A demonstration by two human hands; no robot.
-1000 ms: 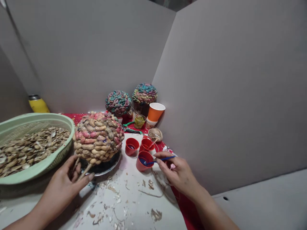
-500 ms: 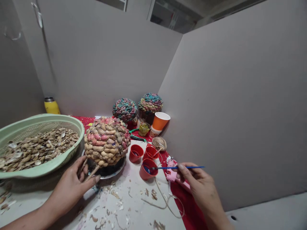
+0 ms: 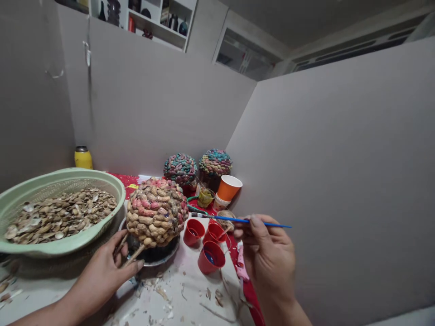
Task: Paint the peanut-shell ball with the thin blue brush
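Note:
A ball covered in peanuts [image 3: 154, 213], partly painted red and pink, tilts over a dark, silver-rimmed dish. My left hand [image 3: 108, 267] grips the tan twine-like stems [image 3: 135, 255] that come out of the ball's underside. A thin paintbrush [image 3: 220, 218] with a blue handle is pinched in my right hand [image 3: 270, 249]. Its bristle end points left, near the ball's right side and above the red cups. The front red cup [image 3: 211, 259] holds dark blue liquid. Another red cup [image 3: 193, 232] has dark liquid, and a third cup [image 3: 215, 232] has a stick in it.
A green basket [image 3: 118, 194] of empty shells stands at left. Behind are two painted peanut balls [image 3: 215, 162], orange and white paper cups [image 3: 229, 188], a jar of yellowish paint [image 3: 205, 198] and a twine roll [image 3: 225, 216]. A yellow bottle [image 3: 83, 158] and grey partitions edge the table; shell scraps litter the front.
My right hand has lifted the paintbrush out of the front red cup and raised it toward the peanut ball. My left hand keeps its grip. The view has tilted upward.

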